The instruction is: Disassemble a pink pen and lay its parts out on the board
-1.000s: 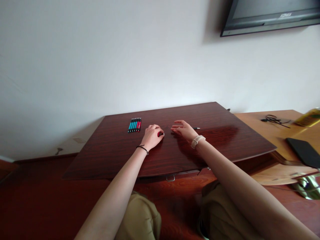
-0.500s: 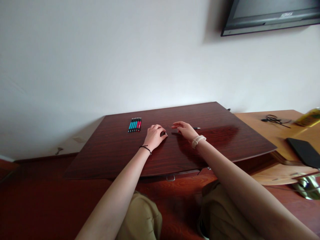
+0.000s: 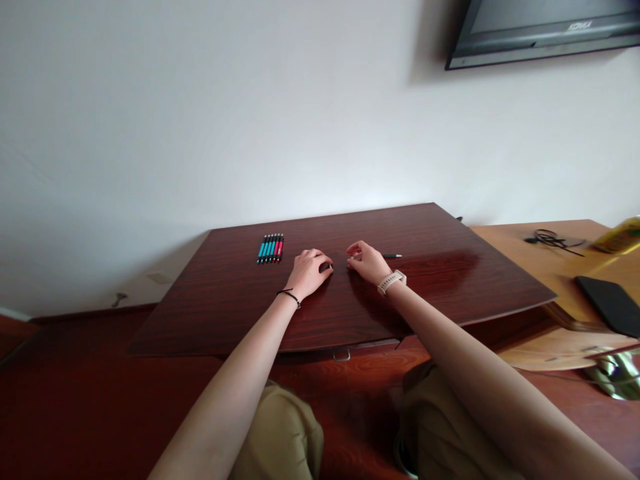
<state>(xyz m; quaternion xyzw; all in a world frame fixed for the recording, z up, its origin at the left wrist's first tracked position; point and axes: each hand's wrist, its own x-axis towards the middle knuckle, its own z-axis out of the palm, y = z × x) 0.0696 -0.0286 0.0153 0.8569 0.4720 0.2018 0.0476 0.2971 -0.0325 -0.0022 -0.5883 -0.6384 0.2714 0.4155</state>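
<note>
- Roughly, a pale wall (image 3: 200, 133) fills the upper half of the view, running past both sides.
- Against it stands the dark wood surface (image 3: 225, 287), its near edge partly covered by the forearms.
- At the upper right hangs a television (image 3: 545, 30), cut off by the top and right borders.
- Below that, a lighter wooden surface (image 3: 507, 250) bears a flat black object (image 3: 607, 303), a tangled cable (image 3: 550, 239) and a yellow item (image 3: 620, 237) cut off at the right; what the black and yellow things are is hard to make out.
- The left grip (image 3: 307, 272) arches low over the dark surface, fingers bent, thumb forward; a dark patch shows beside the thumb, and I cannot tell whether anything is pinched there.
- The right grip (image 3: 369, 263), apart from the left, has its fingers curled inward; the fingertips are too small to show whether they meet or hold something.
- A row of pens (image 3: 270, 249), teal on the left and pinkish red on the right, lies beyond and left of the left grip, clear of it.
- A lone dark pen (image 3: 393, 256) with a silvery tip lies just behind the right grip, its other end hidden by the hand.
</note>
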